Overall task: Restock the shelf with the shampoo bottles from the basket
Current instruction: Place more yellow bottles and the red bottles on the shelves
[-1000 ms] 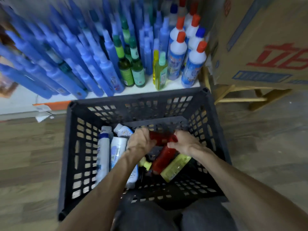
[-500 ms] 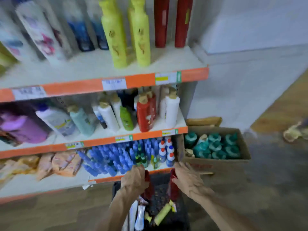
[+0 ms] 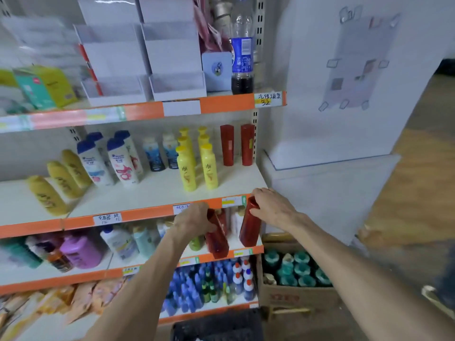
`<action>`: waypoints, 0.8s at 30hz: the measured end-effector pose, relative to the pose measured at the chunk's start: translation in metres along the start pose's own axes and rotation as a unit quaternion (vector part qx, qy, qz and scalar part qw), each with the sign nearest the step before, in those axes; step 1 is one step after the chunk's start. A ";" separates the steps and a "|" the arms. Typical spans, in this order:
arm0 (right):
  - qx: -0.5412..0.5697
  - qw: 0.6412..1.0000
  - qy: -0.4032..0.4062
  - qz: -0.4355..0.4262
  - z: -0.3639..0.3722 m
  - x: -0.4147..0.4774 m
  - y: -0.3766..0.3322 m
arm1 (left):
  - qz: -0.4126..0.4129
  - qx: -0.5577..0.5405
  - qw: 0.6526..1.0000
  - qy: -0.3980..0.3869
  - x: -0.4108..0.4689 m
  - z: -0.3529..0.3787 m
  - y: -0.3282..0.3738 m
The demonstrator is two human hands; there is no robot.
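Observation:
My left hand (image 3: 193, 221) grips a red shampoo bottle (image 3: 218, 238) near its top, tilted slightly. My right hand (image 3: 272, 207) holds a second red shampoo bottle (image 3: 250, 226) by its upper end. Both bottles hang just below the orange front edge of the shampoo shelf (image 3: 152, 193). At the back right of that shelf stand two matching red bottles (image 3: 227, 148), with yellow bottles (image 3: 186, 168) to their left. Only the black basket's rim (image 3: 216, 324) shows, at the bottom of the view.
White and blue shampoo bottles (image 3: 120, 159) and more yellow ones fill the shelf's left part. The shelf below holds mixed bottles. A cardboard box of teal-capped bottles (image 3: 295, 274) sits on the floor at the right, beside a white wall panel (image 3: 344, 82).
Both hands took red bottles out of the basket and raised them to the shampoo shelf's edge. My view swung up from the basket to the shelves.

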State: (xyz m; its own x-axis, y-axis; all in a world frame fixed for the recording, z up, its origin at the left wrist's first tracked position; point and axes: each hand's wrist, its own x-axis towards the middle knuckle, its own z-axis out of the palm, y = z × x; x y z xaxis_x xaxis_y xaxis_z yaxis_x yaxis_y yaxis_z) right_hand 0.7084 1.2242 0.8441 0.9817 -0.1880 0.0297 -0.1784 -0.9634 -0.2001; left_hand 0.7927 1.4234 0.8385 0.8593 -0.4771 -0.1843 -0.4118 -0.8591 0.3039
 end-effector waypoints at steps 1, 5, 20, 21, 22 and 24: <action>0.004 1.000 0.008 0.002 -0.009 0.002 0.000 | 0.004 -0.004 1.000 0.013 0.001 -0.009 0.003; -0.011 0.999 0.034 0.001 -0.039 0.018 -0.003 | 0.022 -0.030 0.998 0.044 0.016 -0.041 0.009; -0.024 0.997 0.072 0.035 -0.069 0.074 0.004 | 0.089 -0.074 0.989 0.097 0.083 -0.078 0.025; -0.025 0.996 0.072 0.035 -0.070 0.078 0.007 | 0.094 -0.071 0.988 0.103 0.089 -0.078 0.029; -0.027 0.997 0.071 0.034 -0.069 0.083 0.011 | 0.100 -0.068 0.986 0.111 0.097 -0.077 0.032; -0.033 0.997 0.066 0.031 -0.068 0.096 0.021 | 0.101 -0.068 0.985 0.121 0.110 -0.075 0.039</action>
State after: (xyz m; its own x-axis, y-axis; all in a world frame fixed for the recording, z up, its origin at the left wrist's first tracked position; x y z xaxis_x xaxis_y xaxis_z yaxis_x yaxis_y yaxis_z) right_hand 0.7941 1.1727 0.9092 0.9522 -0.2668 0.1489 -0.2467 -0.9589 -0.1403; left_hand 0.8942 1.3508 0.9003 0.8176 -0.5638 0.1165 -0.5520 -0.7103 0.4368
